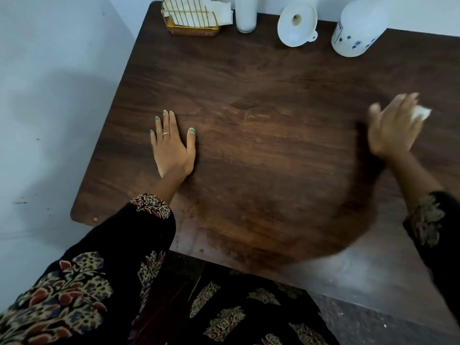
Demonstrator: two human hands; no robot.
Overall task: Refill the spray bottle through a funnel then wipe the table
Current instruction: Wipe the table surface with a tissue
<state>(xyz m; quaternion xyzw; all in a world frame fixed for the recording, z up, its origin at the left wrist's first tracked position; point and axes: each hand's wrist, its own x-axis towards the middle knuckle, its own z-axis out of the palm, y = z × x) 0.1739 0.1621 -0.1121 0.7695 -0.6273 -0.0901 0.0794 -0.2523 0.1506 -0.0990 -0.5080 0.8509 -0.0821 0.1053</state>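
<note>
- Far left: a pale blue-white wall (49, 95) runs along the left edge of the dark wood-grain table (249, 158).
- The left sleeve (119, 245) is black with a floral print; a patterned cuff ends at the wrist.
- The left hand (171, 145) lies flat, palm down, on the left half of the table — fingers straight and together, thumb out to the side, holding nothing. The nails are painted green and one finger wears a ring (166, 133).
- At the far edge, left of centre, stands a gold wire holder (189, 21) with white paper napkins (219, 11) in it.
- Just to its right is a white cylindrical bottle (246, 18), upright; its top is cut off by the frame, so whether this is the spray bottle cannot be told.
- Further right a white funnel (296, 23) lies on its side, its wide mouth facing the camera (the small tab on its rim touches the tabletop).
- Next comes a white bottle with blue flower marks (356, 33), tilted in the view, its top also out of frame.
- The right hand (393, 128) is blurred over the right part of the table, well apart from the left hand. A white wad — tissue or cloth (420, 113) — shows past its fingers; the hand is on it, but the blur hides how the fingers lie.
- The right sleeve (428, 220) is blurred at the right edge.
</note>
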